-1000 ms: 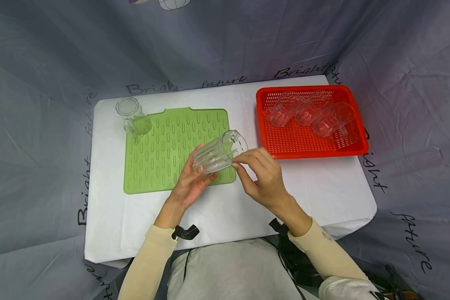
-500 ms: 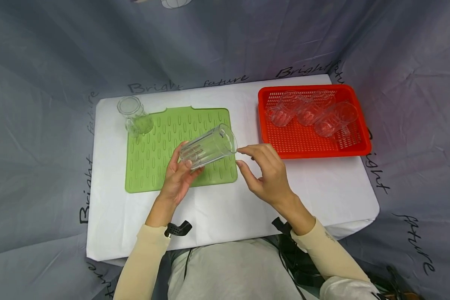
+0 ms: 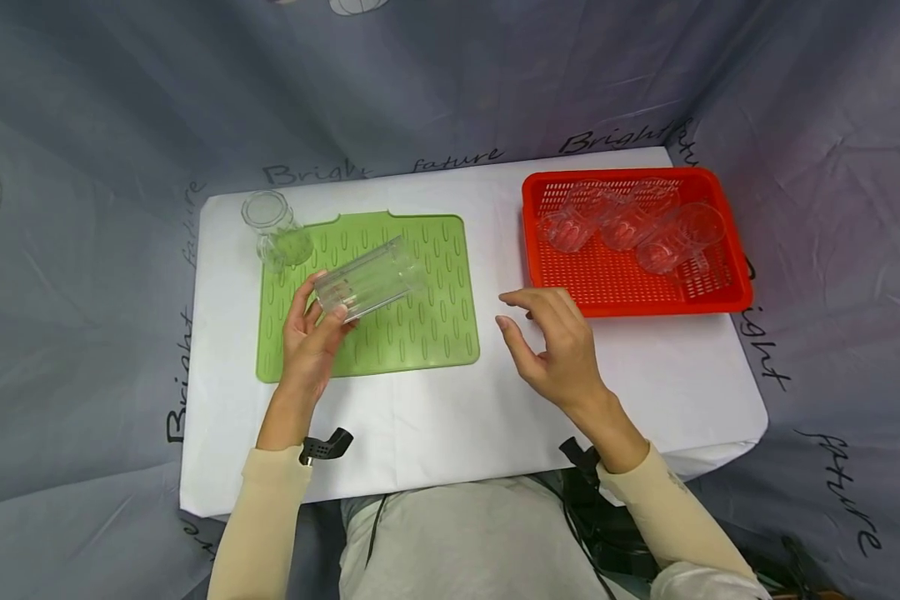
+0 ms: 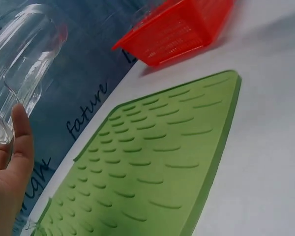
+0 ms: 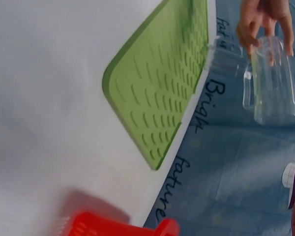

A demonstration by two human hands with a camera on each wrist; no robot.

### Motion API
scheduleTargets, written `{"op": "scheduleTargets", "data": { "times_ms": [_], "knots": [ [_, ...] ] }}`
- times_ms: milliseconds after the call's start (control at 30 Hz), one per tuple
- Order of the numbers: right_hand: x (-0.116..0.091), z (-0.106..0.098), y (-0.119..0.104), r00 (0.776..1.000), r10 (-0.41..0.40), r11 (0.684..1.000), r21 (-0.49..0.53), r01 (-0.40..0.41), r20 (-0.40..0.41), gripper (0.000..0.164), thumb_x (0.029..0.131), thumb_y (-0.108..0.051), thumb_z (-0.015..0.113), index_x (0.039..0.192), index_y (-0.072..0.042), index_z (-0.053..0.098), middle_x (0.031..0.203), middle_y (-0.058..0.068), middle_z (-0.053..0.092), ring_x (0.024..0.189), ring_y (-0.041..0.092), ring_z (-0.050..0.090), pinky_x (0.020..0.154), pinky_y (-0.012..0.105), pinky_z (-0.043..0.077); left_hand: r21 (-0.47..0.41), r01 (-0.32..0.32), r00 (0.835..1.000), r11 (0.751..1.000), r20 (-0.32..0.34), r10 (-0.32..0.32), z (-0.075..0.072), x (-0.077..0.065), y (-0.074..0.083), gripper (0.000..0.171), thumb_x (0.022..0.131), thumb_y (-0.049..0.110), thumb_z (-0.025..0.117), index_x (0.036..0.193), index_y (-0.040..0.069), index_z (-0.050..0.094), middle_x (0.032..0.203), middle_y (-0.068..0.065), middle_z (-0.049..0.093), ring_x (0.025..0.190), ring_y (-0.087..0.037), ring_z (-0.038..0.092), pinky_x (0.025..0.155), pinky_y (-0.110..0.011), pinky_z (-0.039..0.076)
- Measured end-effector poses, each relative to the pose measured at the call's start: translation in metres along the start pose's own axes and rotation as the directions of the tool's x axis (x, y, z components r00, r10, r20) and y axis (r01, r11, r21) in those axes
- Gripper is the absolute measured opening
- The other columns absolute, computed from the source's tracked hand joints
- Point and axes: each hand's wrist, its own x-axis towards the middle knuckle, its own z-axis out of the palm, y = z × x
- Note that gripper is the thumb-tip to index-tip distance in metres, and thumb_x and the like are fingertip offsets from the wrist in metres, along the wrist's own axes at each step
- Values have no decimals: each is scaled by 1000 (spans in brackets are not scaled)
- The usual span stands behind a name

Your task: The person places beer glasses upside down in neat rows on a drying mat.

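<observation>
My left hand (image 3: 311, 342) grips a clear glass mug (image 3: 371, 279) by its base end, above the green mat (image 3: 367, 350). The mug lies tilted, its mouth toward the right; its handle (image 5: 248, 91) shows in the right wrist view. In the left wrist view the thumb presses on the glass wall. My right hand (image 3: 555, 346) hovers over the white table in front of the red basket (image 3: 600, 310), thumb and forefinger apart, holding nothing. Another clear glass mug (image 3: 268, 212) stands upside down on the mat's far left corner.
Clear glass mugs (image 3: 682, 237) lie on their sides in the back half of the red basket, at the table's right. White cloth (image 3: 435, 433) covers the table. A grey curtain (image 3: 450, 83) hangs behind and at both sides.
My left hand has carried the glass mug leftward over the mat. My right hand has let go of the mug's rim and drawn back to the right.
</observation>
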Motion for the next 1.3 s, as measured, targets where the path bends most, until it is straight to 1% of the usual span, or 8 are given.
{"op": "scheduleTargets", "data": {
  "times_ms": [200, 333, 500, 767, 867, 1067, 1267, 1300],
  "knots": [
    [-1, -7, 9, 999, 36, 999, -18, -37, -9, 26, 100, -18, 71, 119, -1, 76, 110, 15, 77, 92, 30, 64, 85, 29, 49, 76, -29, 996, 997, -82, 35, -8, 8, 9, 64, 100, -7, 67, 155, 21, 53, 134, -5, 63, 107, -15, 68, 87, -27, 63],
    [-3, -10, 14, 998, 54, 998, -27, -55, -27, 26, 100, -17, 71, 120, -2, 76, 113, 15, 78, 95, 30, 66, 85, 30, 50, 167, -58, 989, 984, -127, 80, -12, 16, 18, 65, 97, -5, 73, 154, 22, 55, 135, -6, 60, 102, -13, 70, 87, -24, 64],
    [-8, -13, 17, 996, 85, 996, -33, -86, -36, 26, 100, -17, 71, 120, -1, 76, 114, 16, 78, 96, 31, 65, 85, 31, 49, 306, -87, 980, 948, -147, 138, -17, 30, 32, 68, 94, 1, 80, 153, 24, 57, 143, -5, 59, 104, -15, 66, 89, -22, 63],
    [-13, -15, 19, 994, 109, 993, -36, -110, -31, 26, 100, -17, 71, 121, -2, 76, 114, 16, 78, 94, 30, 64, 85, 28, 49, 450, -148, 969, 880, -111, 220, -20, 51, 55, 68, 89, 2, 84, 150, 21, 61, 141, -5, 63, 109, -20, 62, 84, -20, 61],
    [-14, -14, 20, 993, 115, 992, -42, -116, -26, 26, 100, -17, 71, 121, -2, 76, 113, 16, 78, 93, 30, 64, 85, 28, 49, 539, -151, 967, 829, -94, 238, -20, 57, 63, 69, 90, 7, 86, 151, 24, 61, 144, -3, 61, 113, -20, 61, 83, -20, 59],
    [-16, -13, 22, 991, 129, 990, -49, -130, -17, 26, 100, -16, 73, 121, -2, 75, 111, 16, 77, 94, 29, 64, 84, 28, 49, 685, -135, 973, 716, -46, 228, -18, 71, 74, 73, 91, 16, 87, 156, 31, 57, 155, -2, 53, 116, -15, 56, 89, -21, 54],
    [-18, -14, 23, 990, 141, 989, -44, -142, -13, 26, 100, -16, 73, 122, -2, 75, 111, 16, 77, 94, 29, 64, 85, 28, 49, 809, -206, 965, 550, 73, 253, -10, 89, 82, 75, 90, 15, 88, 157, 28, 57, 161, -2, 52, 113, -15, 53, 90, -20, 54],
    [-18, -14, 23, 990, 142, 989, -43, -143, -14, 26, 100, -15, 73, 122, -3, 75, 111, 15, 77, 94, 29, 64, 85, 28, 49, 820, -214, 964, 530, 88, 252, -8, 92, 82, 74, 90, 16, 88, 157, 29, 57, 161, -1, 52, 113, -15, 52, 91, -22, 54]
  ]
}}
